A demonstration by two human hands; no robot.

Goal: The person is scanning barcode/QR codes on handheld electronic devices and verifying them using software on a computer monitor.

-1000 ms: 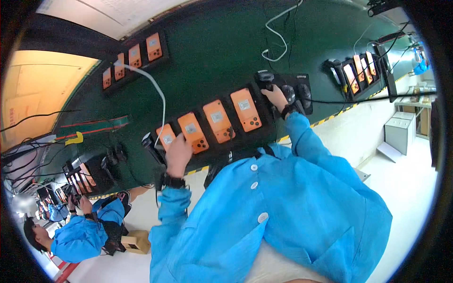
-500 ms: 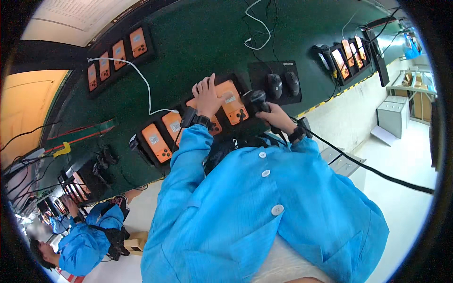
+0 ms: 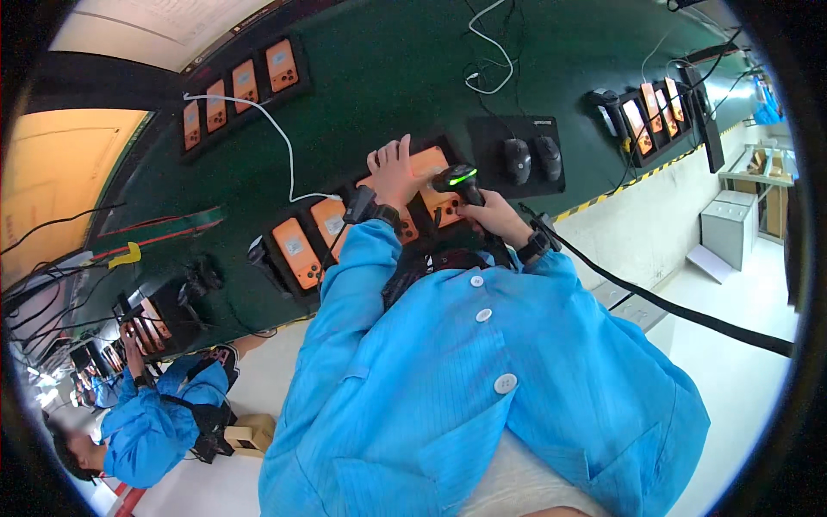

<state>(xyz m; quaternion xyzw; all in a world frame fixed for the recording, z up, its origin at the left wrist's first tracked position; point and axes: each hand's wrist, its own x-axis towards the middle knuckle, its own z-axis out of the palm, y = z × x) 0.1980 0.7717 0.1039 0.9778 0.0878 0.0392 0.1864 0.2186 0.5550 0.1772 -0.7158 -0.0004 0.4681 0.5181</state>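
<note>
The right grip [image 3: 498, 217] is clamped on a black scanner [image 3: 457, 178], hiding most of its handle, while the left grip [image 3: 395, 177], fingers apart, covers parts of two orange phones [image 3: 428, 161]. The scanner's head points left over the right-hand one, its handle slanting to lower right, above a green worktop [image 3: 362, 86] beside a pale floor [image 3: 736, 379]

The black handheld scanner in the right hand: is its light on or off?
On: a bright green strip glows on the black handheld scanner.
</note>
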